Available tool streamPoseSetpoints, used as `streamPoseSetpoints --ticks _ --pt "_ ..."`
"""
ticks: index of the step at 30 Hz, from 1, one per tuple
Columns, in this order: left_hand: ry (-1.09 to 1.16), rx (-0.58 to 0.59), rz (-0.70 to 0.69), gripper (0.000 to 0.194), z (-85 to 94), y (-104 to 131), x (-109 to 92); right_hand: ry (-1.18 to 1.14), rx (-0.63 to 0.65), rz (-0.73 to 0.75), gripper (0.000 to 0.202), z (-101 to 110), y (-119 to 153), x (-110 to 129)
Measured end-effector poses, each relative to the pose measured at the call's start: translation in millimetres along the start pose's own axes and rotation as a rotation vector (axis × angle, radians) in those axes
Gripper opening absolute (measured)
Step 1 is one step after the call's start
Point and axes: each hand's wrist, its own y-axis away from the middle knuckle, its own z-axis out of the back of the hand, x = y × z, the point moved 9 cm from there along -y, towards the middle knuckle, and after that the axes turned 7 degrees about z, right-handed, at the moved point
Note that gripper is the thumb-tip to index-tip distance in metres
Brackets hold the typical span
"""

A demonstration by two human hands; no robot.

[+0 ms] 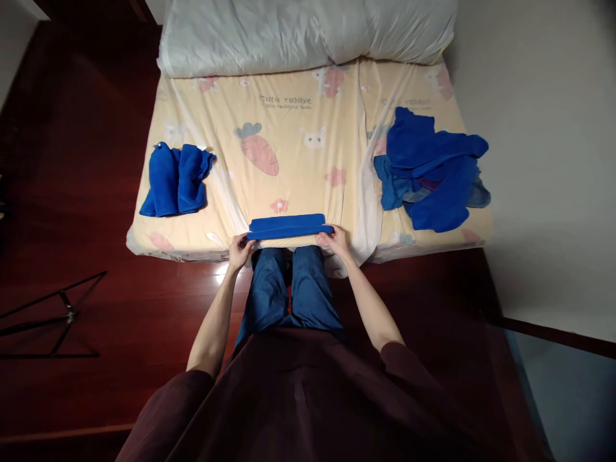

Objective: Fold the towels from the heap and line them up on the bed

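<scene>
A blue cloth (289, 226), folded into a narrow strip, lies at the front edge of the bed, just before my knees. My left hand (240, 250) pinches its left end, and my right hand (333, 240) grips its right end. On the left of the bed rest rolled or folded blue cloths (178, 179). A loose pile of blue cloths (433, 170) lies on the right, with some duller blue and a bit of purple showing in it.
The bed (289, 154) has a yellow sheet with carrot and rabbit prints. A pale puffy bundle (308, 35) lies across its far side. Black tripod legs (70, 316) stand on the dark red floor at left. A wall (539, 160) borders the right.
</scene>
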Motion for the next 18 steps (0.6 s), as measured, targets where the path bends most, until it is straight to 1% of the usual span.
streamPoseSetpoints --ticks 2,4,7,9,13,16,18 --pt "0.064 -0.024 0.039 0.040 0.0 -1.2 4.4 0.013 -0.029 -0.040 0.044 0.6 0.1 -3.6" --pt "0.126 -0.022 0.074 0.042 -1.5 -2.1 6.4 -0.007 -0.037 -0.049 0.046 -1.5 -0.4 -3.4" --pt "0.205 -0.003 0.118 0.043 -4.1 -2.3 5.2 -0.026 -0.065 -0.043 0.052 -3.6 -2.6 -2.5" --pt "0.242 0.002 0.144 0.042 -5.3 -2.2 3.4 -0.018 -0.102 -0.054 0.059 -4.0 -4.9 -4.9" --pt "0.253 -0.022 0.183 0.041 -6.9 -3.8 1.4 0.010 -0.180 -0.098 0.073 -5.2 -11.0 -13.7" --pt "0.228 -0.058 0.181 0.037 -6.5 -6.8 0.3 0.051 -0.221 -0.116 0.072 -4.9 -15.1 -16.3" --pt "0.165 -0.073 0.173 0.032 -5.7 -7.5 -2.2 0.081 -0.227 -0.123 0.068 -4.1 -15.9 -13.2"
